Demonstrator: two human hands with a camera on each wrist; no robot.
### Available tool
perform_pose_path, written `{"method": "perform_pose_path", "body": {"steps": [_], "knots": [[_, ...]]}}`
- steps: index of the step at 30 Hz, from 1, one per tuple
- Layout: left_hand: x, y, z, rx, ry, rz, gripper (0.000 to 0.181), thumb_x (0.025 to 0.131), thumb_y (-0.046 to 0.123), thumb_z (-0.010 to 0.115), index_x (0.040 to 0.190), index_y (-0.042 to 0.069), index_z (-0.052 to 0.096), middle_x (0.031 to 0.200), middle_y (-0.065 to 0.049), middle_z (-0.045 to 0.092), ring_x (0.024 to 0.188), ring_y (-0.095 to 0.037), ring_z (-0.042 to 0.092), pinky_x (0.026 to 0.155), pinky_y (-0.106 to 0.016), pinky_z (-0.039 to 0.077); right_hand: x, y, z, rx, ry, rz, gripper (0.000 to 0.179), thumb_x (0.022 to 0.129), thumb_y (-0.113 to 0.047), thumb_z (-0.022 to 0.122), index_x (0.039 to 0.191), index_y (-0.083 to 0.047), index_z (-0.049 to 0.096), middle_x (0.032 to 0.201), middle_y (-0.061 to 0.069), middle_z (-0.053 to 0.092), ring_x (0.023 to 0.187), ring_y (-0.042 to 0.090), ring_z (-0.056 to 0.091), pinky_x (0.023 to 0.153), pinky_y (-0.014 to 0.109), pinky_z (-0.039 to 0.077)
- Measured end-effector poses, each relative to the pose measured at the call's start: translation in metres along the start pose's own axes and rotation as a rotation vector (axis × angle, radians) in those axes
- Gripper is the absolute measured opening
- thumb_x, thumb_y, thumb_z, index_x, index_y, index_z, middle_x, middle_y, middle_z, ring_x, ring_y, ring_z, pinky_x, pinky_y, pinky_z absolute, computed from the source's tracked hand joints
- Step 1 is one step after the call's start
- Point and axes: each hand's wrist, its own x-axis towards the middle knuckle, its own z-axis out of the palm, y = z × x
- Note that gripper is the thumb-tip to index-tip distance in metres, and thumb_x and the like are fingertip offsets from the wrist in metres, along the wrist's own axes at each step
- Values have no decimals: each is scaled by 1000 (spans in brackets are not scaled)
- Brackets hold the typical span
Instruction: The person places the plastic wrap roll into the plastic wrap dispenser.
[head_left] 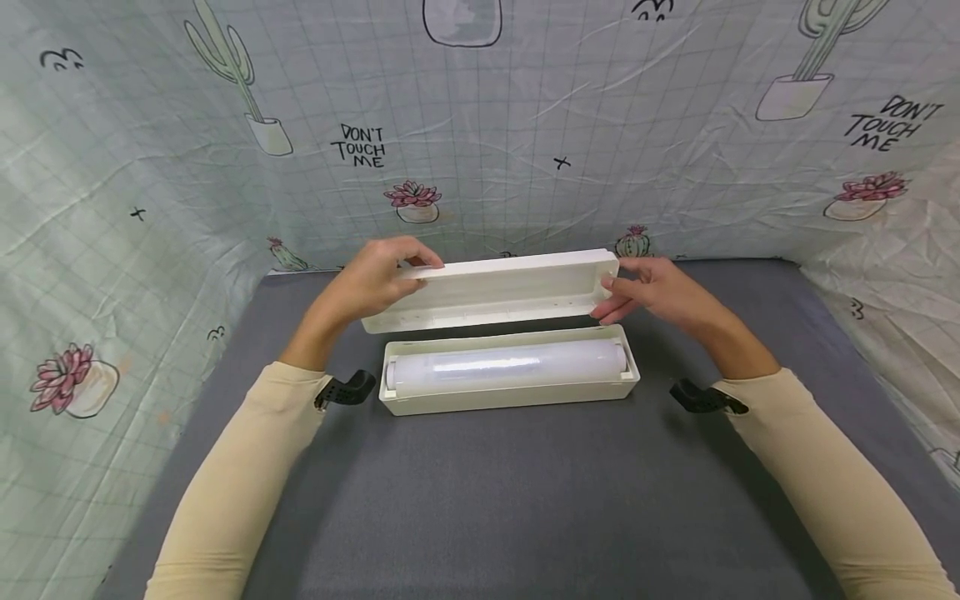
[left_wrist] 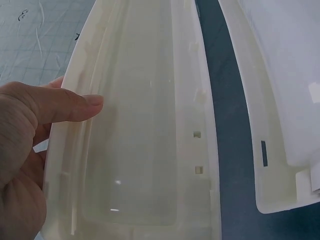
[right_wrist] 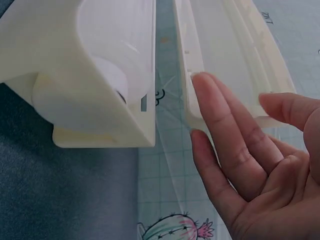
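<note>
A long white plastic lid is tilted up behind its box, hollow side facing me. My left hand grips the lid's upper edge near the left end; in the left wrist view its thumb lies over the inner side. At the other end, my right hand holds the lid's corner, thumb and fingers around the end wall. Just in front, the matching box stands on the table with a roll of clear plastic wrap lying lengthwise inside. In the right wrist view the roll's round end shows at the box's end.
Dark grey cloth covers the table. A pale curtain printed with cacti and lettering hangs close behind the lid and along both sides. Black wrist mounts stick out from both sleeves near the box ends.
</note>
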Motion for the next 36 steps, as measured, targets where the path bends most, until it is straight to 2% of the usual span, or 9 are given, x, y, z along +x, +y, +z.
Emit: {"method": "perform_pose_path", "body": {"steps": [3,5,8,12,15,20,25,29,36], "knots": [[-1,4,1,-3,-6,-12,28,87,-10,72,111,3,72,112,-9,72,106,-24,65,95,-40,51,-1,2,0,-26,12,-6,81,103,-40,60,161,-2,17,94,17,77,87,29,76,120,60,20],[-1,6,1,1,-11,-23,28,87,-9,73,112,5,72,112,-8,72,105,-23,65,95,-38,52,-1,3,0,-44,25,-13,78,103,-38,60,160,-1,21,89,17,77,88,34,76,119,58,23],[-2,8,1,7,-18,-29,29,87,-7,74,113,5,72,114,-7,71,105,-22,65,94,-38,52,-2,4,0,-95,56,-10,72,104,-38,59,157,1,30,83,14,77,118,34,66,118,58,26],[-5,8,0,16,-6,-36,28,88,-2,77,114,6,70,114,-7,71,105,-23,65,94,-39,51,-3,5,0,-140,89,-1,73,103,-41,58,156,1,32,80,11,77,150,29,33,117,60,27],[-8,6,-3,12,16,-53,29,87,3,80,114,7,71,112,-6,71,103,-22,64,92,-40,50,-4,6,1,-137,101,-7,74,103,-40,59,158,0,28,80,11,77,152,28,28,117,60,28],[-18,2,-11,-12,62,-89,29,85,12,83,112,8,72,110,-5,71,101,-21,63,91,-41,47,-6,7,1,-119,115,-25,74,104,-37,59,159,-1,25,80,13,77,152,27,29,116,59,29],[-31,-8,-15,-42,91,-210,30,87,23,83,114,13,73,111,-2,69,102,-17,60,86,-37,45,-8,8,2,-113,127,-31,75,104,-36,59,159,0,24,79,13,76,152,27,29,116,59,29],[-42,-16,-17,-98,83,-299,32,91,28,79,118,13,72,113,-4,68,102,-16,58,84,-37,45,-10,8,1,-105,143,-32,75,103,-36,59,159,-1,24,78,13,76,149,27,35,115,58,33],[-61,-31,-18,-138,29,-395,44,95,33,74,133,14,65,123,-6,64,105,-19,55,88,-39,49,-12,10,0,-108,160,-38,73,103,-38,59,159,-4,28,78,13,76,149,24,35,113,56,35]]}}
